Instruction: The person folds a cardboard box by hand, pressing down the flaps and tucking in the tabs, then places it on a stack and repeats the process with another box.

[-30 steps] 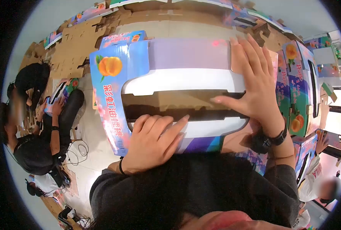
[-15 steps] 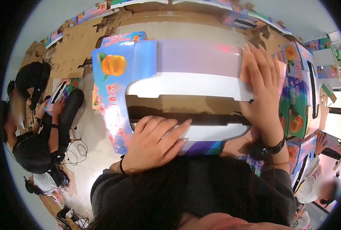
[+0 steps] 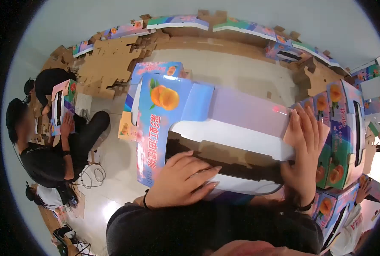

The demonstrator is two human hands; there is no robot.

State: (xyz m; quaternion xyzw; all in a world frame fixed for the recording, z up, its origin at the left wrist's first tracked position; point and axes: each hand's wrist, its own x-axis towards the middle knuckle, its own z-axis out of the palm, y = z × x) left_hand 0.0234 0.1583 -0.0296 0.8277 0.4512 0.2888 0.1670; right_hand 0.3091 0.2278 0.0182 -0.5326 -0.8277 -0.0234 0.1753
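Observation:
A printed cardboard fruit box point(image 3: 153, 136), blue and pink with a peach picture, lies tilted in front of my body. Its long slot-like opening shows a brown inside, with white flaps along both sides. My left hand point(image 3: 183, 179) is closed over the near edge by the opening, fingers on the rim and thumb lower on the near panel. At the right end, my right hand point(image 3: 306, 145) grips the box, its fingers over a pinkish end flap and its thumb by the opening. The underside is hidden.
Behind this box stands another printed box point(image 3: 160, 68). Stacked boxes point(image 3: 346, 141) rise at my right. Flat brown cardboard point(image 3: 108, 64) lies at the back left. A person in black point(image 3: 44, 158) holds a box point(image 3: 63, 106) on the left, near a floor cable point(image 3: 91, 173).
The view has tilted up and shifted, so the box sits lower and farther right in it. Its left end looks turned, and both hands stay on it. The person at left holds their box more upright.

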